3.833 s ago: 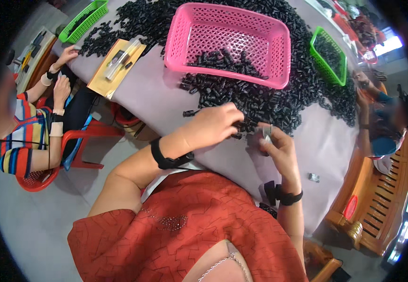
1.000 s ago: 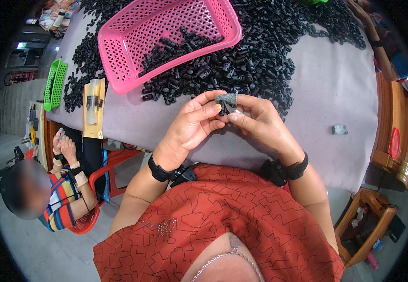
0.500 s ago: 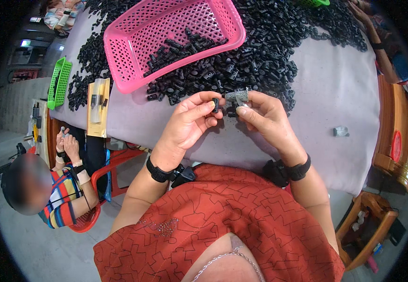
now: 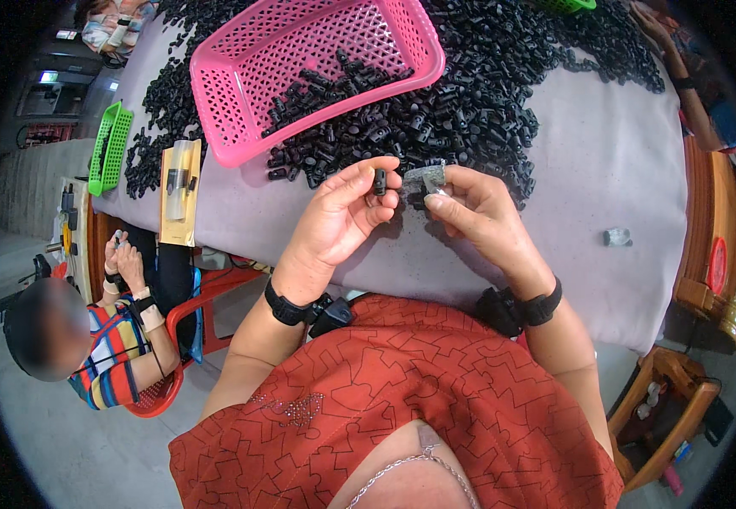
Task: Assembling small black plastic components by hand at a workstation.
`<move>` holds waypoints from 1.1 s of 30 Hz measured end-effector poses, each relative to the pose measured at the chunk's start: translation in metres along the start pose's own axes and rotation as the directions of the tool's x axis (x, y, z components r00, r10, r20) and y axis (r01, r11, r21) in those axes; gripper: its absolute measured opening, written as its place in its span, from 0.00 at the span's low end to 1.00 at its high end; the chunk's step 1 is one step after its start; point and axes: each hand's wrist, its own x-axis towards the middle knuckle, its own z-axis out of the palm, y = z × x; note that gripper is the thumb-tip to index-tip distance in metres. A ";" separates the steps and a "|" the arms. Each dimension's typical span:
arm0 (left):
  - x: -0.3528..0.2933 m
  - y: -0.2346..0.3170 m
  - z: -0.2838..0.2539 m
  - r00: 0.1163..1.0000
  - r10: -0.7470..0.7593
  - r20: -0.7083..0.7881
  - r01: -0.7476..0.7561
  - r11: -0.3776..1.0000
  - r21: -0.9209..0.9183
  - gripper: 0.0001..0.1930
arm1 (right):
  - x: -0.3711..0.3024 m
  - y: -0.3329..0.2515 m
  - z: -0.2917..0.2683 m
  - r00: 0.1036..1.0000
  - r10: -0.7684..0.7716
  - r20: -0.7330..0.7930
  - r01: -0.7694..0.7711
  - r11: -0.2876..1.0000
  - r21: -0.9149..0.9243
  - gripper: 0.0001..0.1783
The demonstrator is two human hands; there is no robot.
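Note:
Between the thumb and fingers of my left hand (image 4: 330, 216) is a small black plastic cord lock (image 4: 380, 181), barrel-shaped and held upright with its side hole showing. Close by on the right, my right hand (image 4: 480, 205) pinches a short blade-like tool (image 4: 425, 174) with a speckled grey, worn surface. Its exact kind is hard to make out, and part of it is hidden by my fingers. The tool and the cord lock are a small gap apart. Beyond both hands spreads a heap of similar black pieces (image 4: 470, 110).
A pink basket (image 4: 325, 114) with black pieces inside leans over the heap. On the grey cloth (image 4: 588, 170) lie a grey lump (image 4: 616, 237) at right and a yellow card pack (image 4: 180, 195) at left. A green basket (image 4: 110, 151) stands farther left. Co-workers sit left and far right.
My left fingers have turned the cord lock so that its holed side shows, and the left thumb has shifted off its face. My right hand has hardly moved.

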 end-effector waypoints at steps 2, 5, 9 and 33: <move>-0.001 -0.001 0.000 1.000 0.005 -0.009 -0.005 1.000 0.025 0.16 | 0.000 0.000 0.000 1.000 0.001 -0.002 -0.001 1.000 -0.015 0.10; -0.001 -0.002 0.000 1.000 0.005 -0.021 -0.004 0.999 0.046 0.15 | 0.000 0.000 0.000 1.000 0.004 -0.001 -0.004 1.000 -0.024 0.09; -0.001 -0.005 -0.008 0.999 -0.020 0.038 0.021 0.999 -0.033 0.14 | 0.000 0.000 0.000 1.000 -0.001 0.007 0.001 1.000 -0.028 0.09; 0.004 -0.014 0.002 0.998 -0.022 -0.054 0.022 1.000 0.007 0.18 | 0.001 0.011 0.001 0.993 -0.104 0.047 0.108 0.991 -0.075 0.21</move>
